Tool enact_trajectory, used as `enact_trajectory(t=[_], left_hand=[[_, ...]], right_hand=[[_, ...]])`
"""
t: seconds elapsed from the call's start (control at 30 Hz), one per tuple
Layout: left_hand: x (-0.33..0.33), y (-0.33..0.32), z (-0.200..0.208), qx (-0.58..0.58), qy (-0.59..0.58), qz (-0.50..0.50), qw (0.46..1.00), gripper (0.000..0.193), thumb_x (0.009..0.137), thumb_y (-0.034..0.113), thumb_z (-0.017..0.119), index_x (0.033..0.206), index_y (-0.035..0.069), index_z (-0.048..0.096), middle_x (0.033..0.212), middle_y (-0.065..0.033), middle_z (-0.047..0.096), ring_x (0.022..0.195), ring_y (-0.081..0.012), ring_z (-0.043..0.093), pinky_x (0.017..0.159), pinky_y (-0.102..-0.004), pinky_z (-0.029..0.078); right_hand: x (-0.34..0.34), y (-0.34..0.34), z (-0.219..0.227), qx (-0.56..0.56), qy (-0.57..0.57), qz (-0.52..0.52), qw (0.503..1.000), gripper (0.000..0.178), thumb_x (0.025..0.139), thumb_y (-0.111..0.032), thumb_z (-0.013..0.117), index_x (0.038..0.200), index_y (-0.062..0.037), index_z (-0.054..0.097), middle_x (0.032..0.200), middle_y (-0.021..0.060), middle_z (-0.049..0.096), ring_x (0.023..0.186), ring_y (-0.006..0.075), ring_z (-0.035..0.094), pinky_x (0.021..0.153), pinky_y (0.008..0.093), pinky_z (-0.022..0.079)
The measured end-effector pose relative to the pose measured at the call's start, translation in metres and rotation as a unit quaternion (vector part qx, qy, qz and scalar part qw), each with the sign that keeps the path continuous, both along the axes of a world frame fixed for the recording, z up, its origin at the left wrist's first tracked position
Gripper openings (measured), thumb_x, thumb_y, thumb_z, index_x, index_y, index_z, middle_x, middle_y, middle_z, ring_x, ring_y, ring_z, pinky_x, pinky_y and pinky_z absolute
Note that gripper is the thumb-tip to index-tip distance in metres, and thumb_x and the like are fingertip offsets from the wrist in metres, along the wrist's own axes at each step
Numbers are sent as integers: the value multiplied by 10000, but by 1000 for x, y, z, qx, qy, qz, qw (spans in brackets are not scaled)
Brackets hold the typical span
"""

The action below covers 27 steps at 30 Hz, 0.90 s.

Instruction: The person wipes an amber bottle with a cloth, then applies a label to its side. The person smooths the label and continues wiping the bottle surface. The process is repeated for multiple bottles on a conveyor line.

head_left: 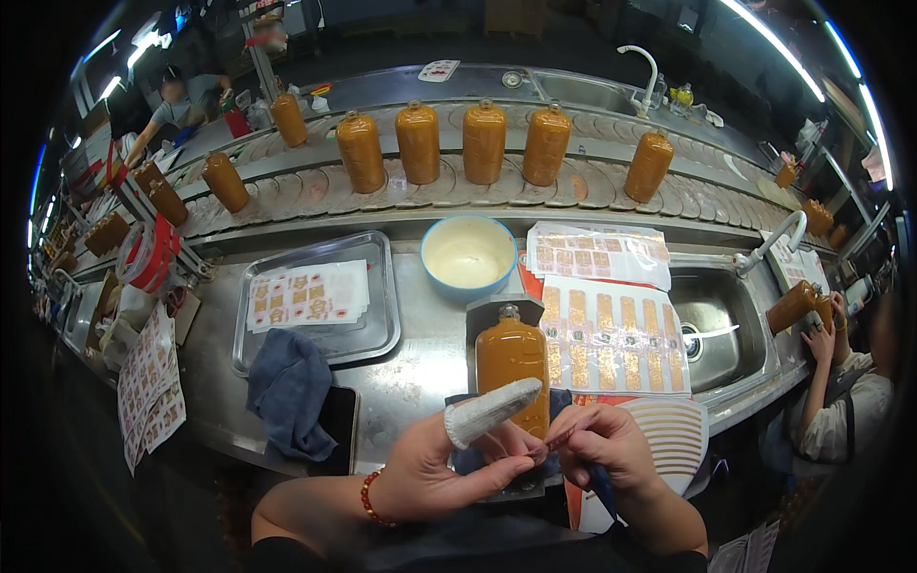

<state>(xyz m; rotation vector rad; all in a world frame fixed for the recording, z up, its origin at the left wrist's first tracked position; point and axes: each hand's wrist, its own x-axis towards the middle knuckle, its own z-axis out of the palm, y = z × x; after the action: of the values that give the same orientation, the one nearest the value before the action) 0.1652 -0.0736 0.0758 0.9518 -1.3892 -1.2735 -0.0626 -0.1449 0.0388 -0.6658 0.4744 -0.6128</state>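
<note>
My left hand [449, 470] wears a white cloth finger cover [493, 411] on its raised index finger. Its thumb and other fingers close in against the fingertips of my right hand [611, 449]; whatever lies between them is too small to make out. Out of the bottom of my right fist sticks a slim dark blue tool [600, 489], its upper part hidden by the fingers. Just beyond both hands stands a glossy brown glass bottle [510, 349], upright against a grey metal holder. Its lower part is partly covered by my left hand.
Printed decal sheets [616, 334] lie right of the bottle, beside a sink [726, 329]. A cream bowl with a blue rim [468, 256], a metal tray [387, 315], a blue cloth [289, 392] and a dark phone [342, 425] are around. Brown bottles [485, 143] line a conveyor; a co-worker [841, 382] is at right.
</note>
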Motion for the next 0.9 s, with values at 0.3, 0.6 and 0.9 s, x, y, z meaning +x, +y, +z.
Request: enact_trajectory(t=[0.3, 0.6, 0.9], left_hand=[[-7, -25, -85, -29, -261, 208, 942, 873, 926, 212, 745, 1581, -23, 218, 1475, -210, 421, 1348, -281, 470, 1140, -395, 370], [-1, -43, -96, 95, 50, 100, 989, 934, 973, 157, 650, 1611, -32, -6, 1584, -209, 314, 1438, -267, 387, 1182, -384, 325], [6, -37, -98, 72, -86, 114, 987, 1025, 944, 274, 714, 1593, -73, 0, 1571, -277, 309, 1464, -319, 367, 1178, -394, 328]], right_hand=[[-44, -22, 13, -469, 320, -149, 810, 108, 837, 21, 771, 939, 35, 738, 820, 99, 696, 701, 158, 633, 630, 266, 475], [-27, -43, 51, -526, 264, 55, 807, 118, 767, 1, 812, 871, 5, 757, 763, 92, 721, 678, 194, 692, 611, 288, 518], [30, -91, 3, -477, 317, 68, 817, 134, 838, -83, 798, 920, 3, 738, 772, 59, 654, 655, 121, 599, 585, 253, 434]])
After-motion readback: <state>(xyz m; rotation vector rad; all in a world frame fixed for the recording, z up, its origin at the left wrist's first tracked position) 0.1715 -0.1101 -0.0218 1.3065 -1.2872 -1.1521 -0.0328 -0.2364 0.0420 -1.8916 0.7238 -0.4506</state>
